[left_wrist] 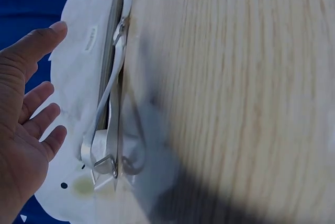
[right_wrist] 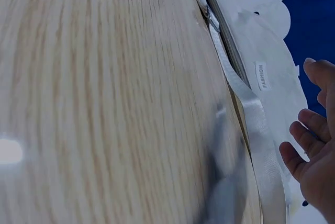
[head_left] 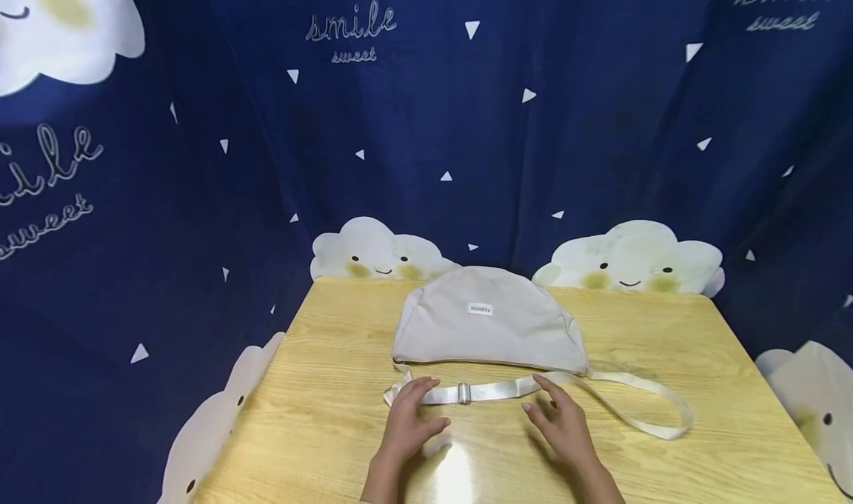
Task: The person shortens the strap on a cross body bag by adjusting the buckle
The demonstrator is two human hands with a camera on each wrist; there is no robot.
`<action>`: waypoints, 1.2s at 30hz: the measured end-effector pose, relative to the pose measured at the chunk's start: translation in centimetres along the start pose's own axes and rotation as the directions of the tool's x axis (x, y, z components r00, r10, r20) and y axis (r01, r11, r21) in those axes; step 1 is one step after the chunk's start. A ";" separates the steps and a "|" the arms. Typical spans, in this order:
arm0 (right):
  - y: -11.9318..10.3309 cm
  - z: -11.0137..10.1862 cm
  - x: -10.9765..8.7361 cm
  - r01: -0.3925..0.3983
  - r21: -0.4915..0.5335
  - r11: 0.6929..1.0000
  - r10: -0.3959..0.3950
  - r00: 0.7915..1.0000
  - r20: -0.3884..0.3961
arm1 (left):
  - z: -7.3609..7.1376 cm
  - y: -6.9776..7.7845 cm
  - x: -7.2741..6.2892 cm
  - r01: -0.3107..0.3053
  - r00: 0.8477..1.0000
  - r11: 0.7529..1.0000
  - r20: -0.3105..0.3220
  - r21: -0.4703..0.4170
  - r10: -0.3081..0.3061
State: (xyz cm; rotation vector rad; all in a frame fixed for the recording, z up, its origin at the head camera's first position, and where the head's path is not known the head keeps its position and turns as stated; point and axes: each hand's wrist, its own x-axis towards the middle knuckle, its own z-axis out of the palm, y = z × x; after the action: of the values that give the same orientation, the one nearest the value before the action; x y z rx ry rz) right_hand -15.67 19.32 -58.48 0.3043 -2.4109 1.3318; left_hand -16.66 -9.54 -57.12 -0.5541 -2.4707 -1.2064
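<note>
A pale grey half-moon bag (head_left: 489,326) with a small "FASHION" label (head_left: 480,309) lies on the wooden table, its straight zip edge toward me. Along that edge runs its whitish strap (head_left: 496,391), with a metal slider buckle (head_left: 464,393) near the middle and a loose loop out to the right. My left hand (head_left: 408,424) is over the strap's left part, fingers spread and thumb apart. Over on the right, my right hand (head_left: 563,424) has its fingertips close to the strap, thumb and fingers apart. Both palms show bare in the wrist views, holding nothing.
The light wooden table (head_left: 320,415) reaches back to a dark blue curtain (head_left: 426,119) printed with clouds and triangles. The curtain also hangs at the left and right sides of the table. A bright light reflection shows on the tabletop between my wrists.
</note>
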 end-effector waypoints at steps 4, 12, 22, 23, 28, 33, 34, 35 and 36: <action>-0.1 0.5 0.3 -0.024 0.045 0.999 0.024 1.000 0.011 | 0.6 -0.2 0.1 0.011 1.000 0.999 0.007 -0.031 -0.011; -0.2 1.9 0.9 -0.089 0.121 0.989 0.081 0.994 0.070 | 2.1 -1.5 0.6 0.014 0.999 0.998 0.052 -0.055 -0.011; -2.5 2.8 2.8 -0.204 0.297 0.933 0.161 0.973 0.162 | 3.0 -2.5 3.0 0.003 0.991 0.999 0.136 -0.041 0.003; -2.6 2.9 2.8 -0.215 0.307 0.927 0.168 0.971 0.172 | 3.1 -2.5 3.1 0.005 0.989 0.999 0.147 -0.050 0.002; -0.3 4.4 3.0 -0.225 0.335 0.915 0.174 0.969 0.174 | 3.6 -2.4 3.2 0.037 0.983 0.998 0.180 -0.059 -0.025; 0.5 5.5 3.1 -0.246 0.301 0.921 0.202 0.964 0.170 | 4.2 -2.5 3.4 0.055 0.981 0.998 0.191 -0.042 -0.046; 0.4 5.6 3.1 -0.246 0.292 0.924 0.203 0.964 0.169 | 4.4 -2.5 3.5 0.054 0.981 0.998 0.191 -0.041 -0.045; 0.3 5.7 3.1 -0.243 0.286 0.927 0.200 0.965 0.171 | 4.5 -2.6 3.5 0.053 0.980 0.998 0.193 -0.043 -0.044; 0.2 5.7 3.1 -0.242 0.273 0.931 0.199 0.964 0.175 | 4.6 -2.7 3.4 0.054 0.980 0.998 0.196 -0.045 -0.044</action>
State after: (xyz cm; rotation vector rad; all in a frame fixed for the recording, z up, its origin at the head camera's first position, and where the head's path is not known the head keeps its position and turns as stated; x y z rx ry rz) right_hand -19.78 14.53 -60.14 0.2156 -2.4180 1.8336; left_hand -21.52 -6.65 -60.05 -0.6566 -2.6364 -1.2918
